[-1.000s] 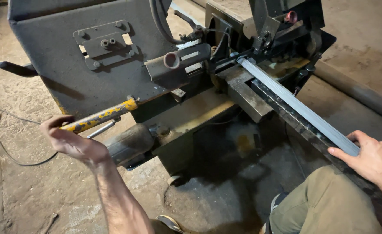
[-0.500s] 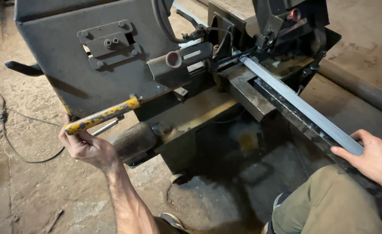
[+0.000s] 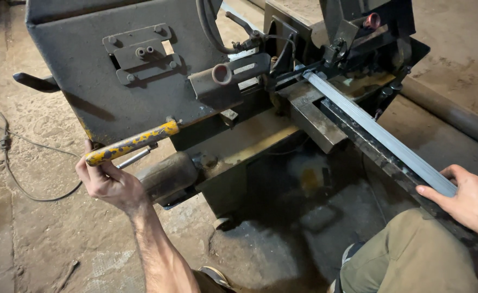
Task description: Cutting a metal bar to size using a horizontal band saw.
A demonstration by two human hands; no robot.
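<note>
Left hand [image 3: 108, 182] fingers curled on yellow handle [image 3: 132, 143], pointing 2 o'clock; right hand [image 3: 475, 201] prob. grips long metal bar [image 3: 377, 135], running 11 o'clock.

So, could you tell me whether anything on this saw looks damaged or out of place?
The yellow handle gripped by the left hand has badly chipped paint, with dark patches showing through. The long metal bar under the right hand lies straight along the saw bed. Nothing else stands out.
</note>
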